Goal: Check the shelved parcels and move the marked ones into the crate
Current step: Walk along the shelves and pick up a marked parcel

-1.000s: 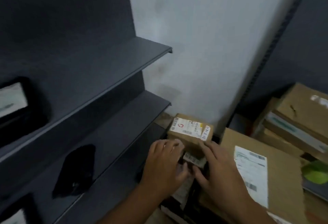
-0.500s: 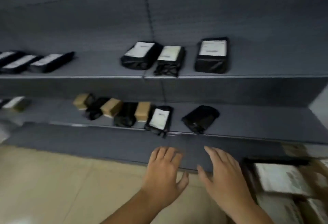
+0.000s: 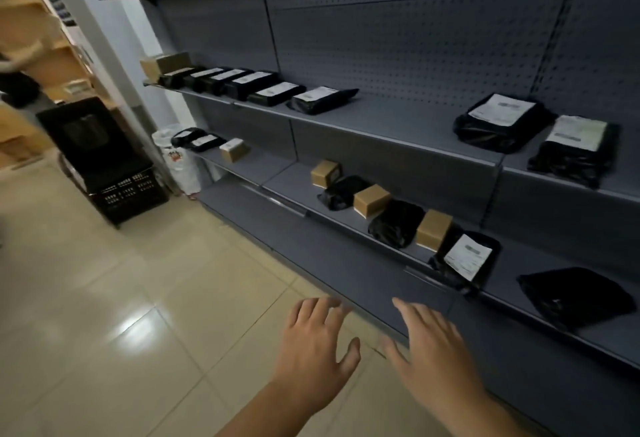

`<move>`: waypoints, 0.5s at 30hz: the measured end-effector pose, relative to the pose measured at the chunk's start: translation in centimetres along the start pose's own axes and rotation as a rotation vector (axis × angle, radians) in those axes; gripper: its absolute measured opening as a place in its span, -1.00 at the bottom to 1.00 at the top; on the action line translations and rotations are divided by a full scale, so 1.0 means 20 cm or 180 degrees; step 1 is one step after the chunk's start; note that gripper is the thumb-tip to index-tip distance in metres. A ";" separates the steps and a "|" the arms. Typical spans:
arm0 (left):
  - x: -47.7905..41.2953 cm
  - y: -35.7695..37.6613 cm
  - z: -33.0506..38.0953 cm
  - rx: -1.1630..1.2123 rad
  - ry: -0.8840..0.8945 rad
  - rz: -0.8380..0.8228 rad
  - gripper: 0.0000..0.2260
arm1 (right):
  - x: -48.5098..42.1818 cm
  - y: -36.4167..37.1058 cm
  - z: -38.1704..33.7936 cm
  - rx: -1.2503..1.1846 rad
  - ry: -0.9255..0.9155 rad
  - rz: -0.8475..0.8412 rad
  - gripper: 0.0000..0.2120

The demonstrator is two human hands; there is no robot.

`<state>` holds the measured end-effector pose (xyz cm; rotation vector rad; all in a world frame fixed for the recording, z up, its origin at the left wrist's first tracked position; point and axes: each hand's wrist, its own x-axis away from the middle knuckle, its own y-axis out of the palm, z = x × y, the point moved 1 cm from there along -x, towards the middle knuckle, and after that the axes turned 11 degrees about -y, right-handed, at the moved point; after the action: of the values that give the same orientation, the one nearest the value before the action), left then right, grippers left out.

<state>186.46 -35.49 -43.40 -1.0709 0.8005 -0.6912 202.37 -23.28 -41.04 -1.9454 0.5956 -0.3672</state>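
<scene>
My left hand (image 3: 317, 350) and my right hand (image 3: 434, 353) hover open and empty over the floor in front of the grey shelving (image 3: 346, 256). On the lower shelf lie several small brown boxes (image 3: 370, 199) mixed with black bags (image 3: 396, 223), one bag with a white label (image 3: 467, 256) and a plain black bag (image 3: 578, 296) at the right. The shelf above carries a row of labelled black parcels (image 3: 273, 93) and two larger labelled bags (image 3: 500, 121). A black plastic crate (image 3: 130, 194) stands on the floor at the far left end.
Beige tiled floor (image 3: 138, 315) lies open between me and the crate. A black box (image 3: 86, 138) sits on top of the crate. A white bag (image 3: 178, 159) leans by the shelf end. Wooden shelving (image 3: 31, 38) stands at the far left.
My view has swung left from the corner stack of cardboard boxes to the long shelf run. Both hands let go of the small labelled box and now hang empty.
</scene>
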 end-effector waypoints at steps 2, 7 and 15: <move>-0.02 -0.03 -0.14 -0.0003 0.0002 0.0004 -0.59 | -0.08 0.05 -0.13 0.0059 -0.0026 0.0008 -0.40; -0.11 -0.08 -0.46 0.0087 0.0128 0.0043 -0.57 | -0.27 0.16 -0.42 0.0270 -0.0003 0.0009 -0.41; -0.19 -0.06 -0.85 0.0280 0.0127 0.0027 -0.58 | -0.48 0.34 -0.71 0.0468 0.0080 -0.0169 -0.42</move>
<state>170.18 -41.04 -45.81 -0.9765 0.8012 -0.7361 185.51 -31.04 -40.97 -1.8204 0.5193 -0.4571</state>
